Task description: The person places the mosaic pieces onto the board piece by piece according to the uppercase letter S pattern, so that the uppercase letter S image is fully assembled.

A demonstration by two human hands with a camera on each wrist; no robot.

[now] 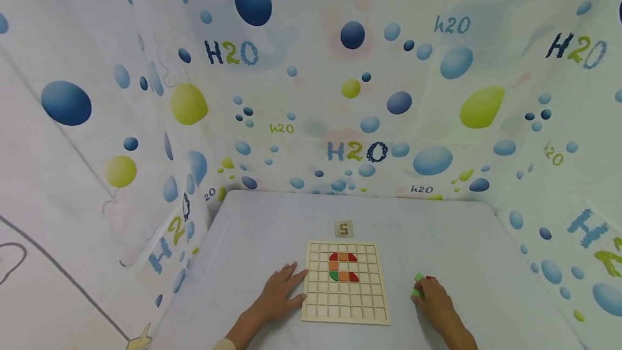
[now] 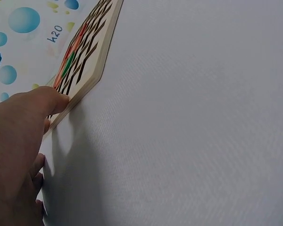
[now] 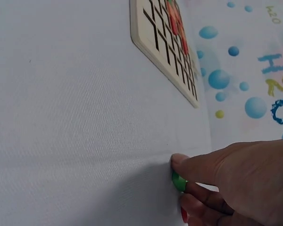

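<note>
A square wooden grid board [image 1: 343, 300] lies on the table with red, orange and green tiles [image 1: 343, 276] set in its cells. My left hand [image 1: 278, 294] rests at the board's left edge, with the thumb touching its side in the left wrist view. Off to the right of the board, my right hand [image 1: 435, 303] is low over the tabletop. Its thumb and fingers pinch a green tile [image 3: 179, 181]. Another green bit [image 1: 419, 276] and a red tile [image 1: 430, 278] show by its fingertips, partly hidden by the fingers.
A small card [image 1: 344, 229] with a coloured "S"-like pattern on a grid lies just behind the board. The white-covered table [image 1: 272, 215] meets a curtain [image 1: 311, 96] printed with bubbles and "H2O" at its back and sides.
</note>
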